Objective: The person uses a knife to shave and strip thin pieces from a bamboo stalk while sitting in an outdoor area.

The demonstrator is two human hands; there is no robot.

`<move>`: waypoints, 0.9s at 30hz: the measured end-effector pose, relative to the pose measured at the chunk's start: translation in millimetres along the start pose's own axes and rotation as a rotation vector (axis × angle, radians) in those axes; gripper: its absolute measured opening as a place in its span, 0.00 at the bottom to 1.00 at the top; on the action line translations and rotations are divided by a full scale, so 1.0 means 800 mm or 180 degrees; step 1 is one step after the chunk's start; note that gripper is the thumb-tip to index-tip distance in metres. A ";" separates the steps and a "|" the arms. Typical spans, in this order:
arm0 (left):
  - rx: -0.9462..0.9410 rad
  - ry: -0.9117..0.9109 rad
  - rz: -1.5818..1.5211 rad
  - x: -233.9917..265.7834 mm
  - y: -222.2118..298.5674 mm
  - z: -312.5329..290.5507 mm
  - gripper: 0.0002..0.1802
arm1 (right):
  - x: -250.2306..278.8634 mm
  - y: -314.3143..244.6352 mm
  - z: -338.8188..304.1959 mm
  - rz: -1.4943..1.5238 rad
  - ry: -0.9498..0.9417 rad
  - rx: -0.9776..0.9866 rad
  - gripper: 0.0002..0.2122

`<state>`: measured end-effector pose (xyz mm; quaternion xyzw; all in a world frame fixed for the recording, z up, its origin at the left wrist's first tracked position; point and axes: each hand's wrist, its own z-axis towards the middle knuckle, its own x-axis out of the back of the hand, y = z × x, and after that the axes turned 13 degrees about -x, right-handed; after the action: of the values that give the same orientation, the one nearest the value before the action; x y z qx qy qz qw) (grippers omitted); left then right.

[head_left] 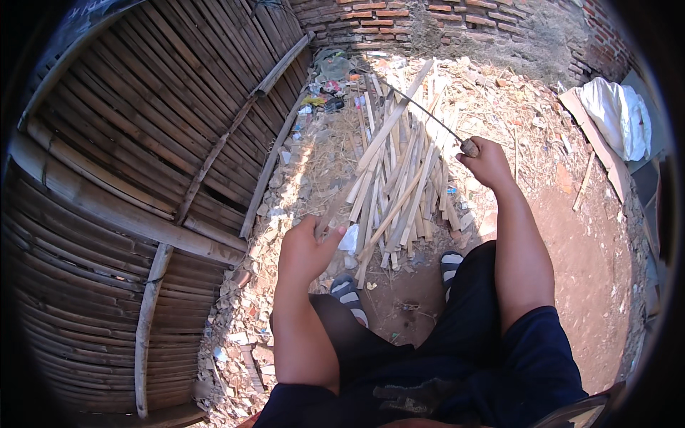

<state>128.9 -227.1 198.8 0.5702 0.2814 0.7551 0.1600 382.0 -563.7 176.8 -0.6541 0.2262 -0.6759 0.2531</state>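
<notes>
My left hand (307, 250) is closed around the near end of a long, flat wooden strip (378, 143), which slants up and away to the right over a pile of similar strips (403, 185). In my right hand (491, 162) is the wooden handle of a machete (437, 120). Its long, dark blade points to the far left and appears thin, seen nearly edge-on. Near the strip's far part the blade crosses it; I cannot tell whether the two touch. My left fingers are partly blurred, and the thumb lies along the strip.
A bamboo-slat wall (164, 121) rises on the left, a brick wall (378, 21) at the back. A white sack (617, 118) lies at the far right beside a board (596, 139). Wood chips and litter cover the ground. My sandalled feet (349, 296) stand close to the pile.
</notes>
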 end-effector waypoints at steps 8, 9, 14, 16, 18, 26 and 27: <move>0.0060 -0.0015 -0.0149 0.002 0.009 -0.003 0.26 | 0.005 -0.067 -0.051 -0.0829 -0.0671 0.0894 0.13; 0.0057 -0.0021 -0.0131 0.001 0.010 -0.004 0.26 | 0.000 -0.043 -0.033 -0.0674 -0.0566 0.0726 0.13; -0.0059 0.0012 0.0024 0.001 0.004 -0.002 0.26 | -0.004 0.005 0.003 0.0073 0.0117 0.0172 0.14; -0.0041 0.0079 -0.0093 0.001 0.005 -0.001 0.26 | 0.002 -0.021 -0.020 -0.0080 -0.0107 0.0224 0.15; -0.0016 0.0094 -0.0195 -0.005 0.006 -0.001 0.26 | 0.009 -0.054 -0.048 -0.0529 -0.0353 0.0604 0.12; 0.0023 -0.0037 -0.0118 -0.001 0.014 -0.001 0.25 | -0.008 0.014 0.013 -0.0056 -0.0384 -0.0053 0.17; 0.0009 -0.0022 -0.0116 0.001 0.010 -0.003 0.25 | -0.004 0.013 0.011 0.0062 -0.0283 -0.0155 0.18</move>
<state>127.1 -233.7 203.5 0.5678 0.2923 0.7496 0.1740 391.1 -569.3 168.3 -0.6872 0.2375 -0.6380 0.2535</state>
